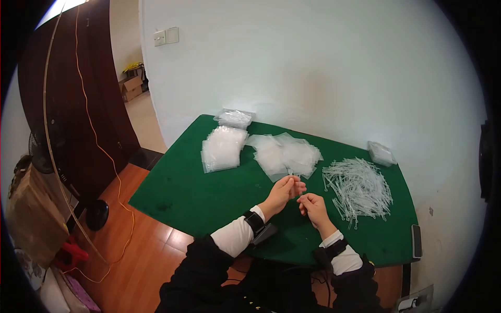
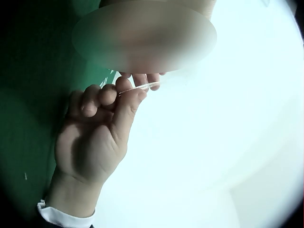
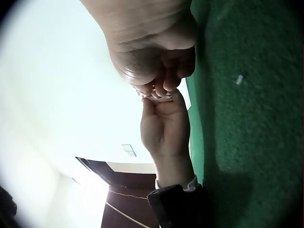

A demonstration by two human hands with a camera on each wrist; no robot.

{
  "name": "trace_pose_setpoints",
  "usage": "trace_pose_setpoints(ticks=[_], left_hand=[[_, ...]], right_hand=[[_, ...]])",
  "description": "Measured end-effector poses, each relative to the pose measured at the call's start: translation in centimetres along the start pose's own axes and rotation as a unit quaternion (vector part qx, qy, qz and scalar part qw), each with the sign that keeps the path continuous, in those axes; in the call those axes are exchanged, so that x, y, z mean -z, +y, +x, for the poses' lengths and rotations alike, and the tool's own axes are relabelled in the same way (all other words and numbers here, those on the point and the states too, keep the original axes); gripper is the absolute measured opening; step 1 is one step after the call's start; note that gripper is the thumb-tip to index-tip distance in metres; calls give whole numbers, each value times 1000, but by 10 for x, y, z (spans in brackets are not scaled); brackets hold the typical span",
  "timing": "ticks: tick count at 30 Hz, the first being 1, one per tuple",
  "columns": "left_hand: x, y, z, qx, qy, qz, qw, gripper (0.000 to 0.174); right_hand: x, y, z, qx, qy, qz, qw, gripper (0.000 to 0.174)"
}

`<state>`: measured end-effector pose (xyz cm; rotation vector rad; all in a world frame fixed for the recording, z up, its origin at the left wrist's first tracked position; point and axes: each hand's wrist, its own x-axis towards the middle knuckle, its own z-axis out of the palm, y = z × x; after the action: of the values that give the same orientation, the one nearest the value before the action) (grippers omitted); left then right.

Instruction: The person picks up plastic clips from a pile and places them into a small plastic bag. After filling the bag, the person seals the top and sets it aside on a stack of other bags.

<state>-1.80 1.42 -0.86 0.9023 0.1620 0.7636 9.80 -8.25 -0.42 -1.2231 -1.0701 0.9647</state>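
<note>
My left hand is in front of the plastic bags, thumb and fingers closed together on thin clear looped sticks. Close to its right, my right hand has its fingers curled. In the left wrist view the right hand pinches a thin clear stick between thumb and index finger, and a blur covers most of the left hand. The two hands' fingertips nearly meet above the green table. To the right lies a big heap of clear looped sticks.
Clear flat bags lie in a spread pile and a neat stack. A filled packet is at the back left, another packet at the back right. A dark phone-like device sits at the right edge. The white wall borders the table's back.
</note>
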Motion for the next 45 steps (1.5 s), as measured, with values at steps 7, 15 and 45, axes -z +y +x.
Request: trace_pose_setpoints(ticks=[7, 15, 45], left_hand=[[-4, 2, -5, 9, -36, 54, 998, 27], [-8, 4, -6, 7, -52, 77, 996, 28], [-6, 2, -7, 24, -51, 114, 992, 22]], right_hand=[[1, 0, 0, 12, 18, -7, 1000, 24], [0, -3, 0, -12, 13, 14, 1000, 26], [2, 3, 4, -39, -17, -12, 999, 27]])
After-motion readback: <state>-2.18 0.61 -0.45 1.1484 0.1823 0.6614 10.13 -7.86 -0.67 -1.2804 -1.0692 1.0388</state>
